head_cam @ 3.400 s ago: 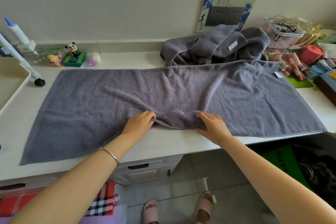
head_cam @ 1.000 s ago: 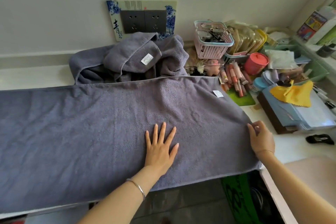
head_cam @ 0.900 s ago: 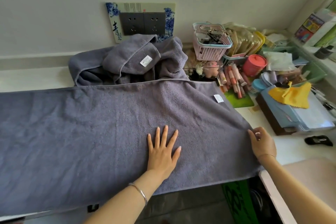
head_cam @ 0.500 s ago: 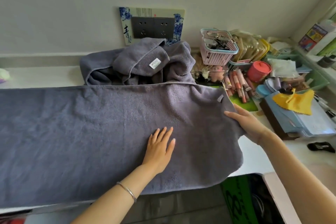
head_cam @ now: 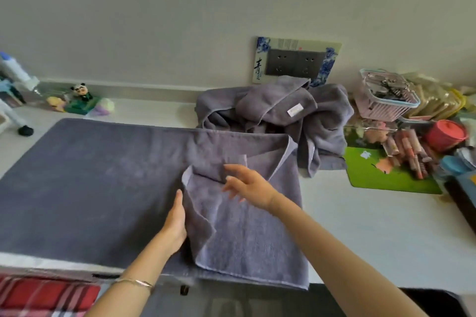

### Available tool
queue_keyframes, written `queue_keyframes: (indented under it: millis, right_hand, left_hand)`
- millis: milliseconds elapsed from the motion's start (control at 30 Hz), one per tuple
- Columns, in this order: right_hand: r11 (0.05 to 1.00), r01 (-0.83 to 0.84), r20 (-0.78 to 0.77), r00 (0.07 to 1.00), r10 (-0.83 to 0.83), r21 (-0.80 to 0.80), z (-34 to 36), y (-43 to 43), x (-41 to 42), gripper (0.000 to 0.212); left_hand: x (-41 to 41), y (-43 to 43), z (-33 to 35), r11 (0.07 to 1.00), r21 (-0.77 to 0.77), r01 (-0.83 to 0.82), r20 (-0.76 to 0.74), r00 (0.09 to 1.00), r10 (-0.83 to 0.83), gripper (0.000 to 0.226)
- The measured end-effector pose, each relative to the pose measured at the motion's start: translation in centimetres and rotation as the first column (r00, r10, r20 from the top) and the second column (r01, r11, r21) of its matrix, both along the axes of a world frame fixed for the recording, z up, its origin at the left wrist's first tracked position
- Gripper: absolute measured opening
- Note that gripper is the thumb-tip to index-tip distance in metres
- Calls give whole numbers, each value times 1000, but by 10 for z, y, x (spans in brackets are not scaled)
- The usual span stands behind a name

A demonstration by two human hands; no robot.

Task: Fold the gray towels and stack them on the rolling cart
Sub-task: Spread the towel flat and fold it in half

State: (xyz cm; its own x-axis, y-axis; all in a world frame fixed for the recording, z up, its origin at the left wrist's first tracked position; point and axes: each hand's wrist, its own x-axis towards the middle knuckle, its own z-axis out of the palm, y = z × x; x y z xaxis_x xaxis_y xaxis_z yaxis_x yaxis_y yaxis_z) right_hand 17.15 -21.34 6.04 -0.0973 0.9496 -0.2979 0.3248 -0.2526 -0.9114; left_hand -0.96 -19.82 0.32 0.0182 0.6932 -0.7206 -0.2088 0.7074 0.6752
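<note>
Right now I see the left hand lying flat, fingers straight and together, pressing on the long gray terry towel along the edge of its turned-over flap. A thin silver bracelet circles that wrist. The right hand is spread open just above the flap with fingers loose and apart, gripping nothing. It is blurred, so I cannot tell whether the fingertips touch the cloth.

The towel is spread lengthwise across the white surface. Its right end is doubled back toward the left, rumpled, with one corner flopped over near the right hand. Its near hem hangs slightly past the front edge. The pile looks soft and nubby, with a paler stitched border.

Behind the fold, against the wall, sits a crumpled heap of gray towels, a small white label showing on top. Above it is a dark double wall socket in a blue-and-white patterned frame.

To the right are a pink plastic basket, a round red lidded tub and a flat green mat. A small panda figurine stands far left at the back. Red plaid fabric shows below the front edge.
</note>
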Motion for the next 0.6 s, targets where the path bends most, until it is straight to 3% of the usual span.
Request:
queue_keyframes:
  millis: [67,167,300,400,600]
  right_hand:
    - [994,81,255,962,-96,69,-28,-10,17,30]
    - [984,59,495,858,-137,170,-62,-34,45,30]
    - [987,-59,789,609,-81,146,-98,-61,61,68]
    - [984,-17,843,519,-141,175,-111,-80,71,81]
    - [995,44,902,420,-99,89,-113,-116,111,69]
  left_hand:
    - [-15,3,-3,1000,12,-11,-96,995,12,41]
    - [-24,-1,-10,972,48,229,-149,964,-220,29]
    - [-19,-3,-8,918,95,385,-296,891,-343,35]
    - [-11,-5,-3,915,6,404,-256,885,-389,34]
    - [7,-29,-6,869,-77,488,-145,857,-494,34]
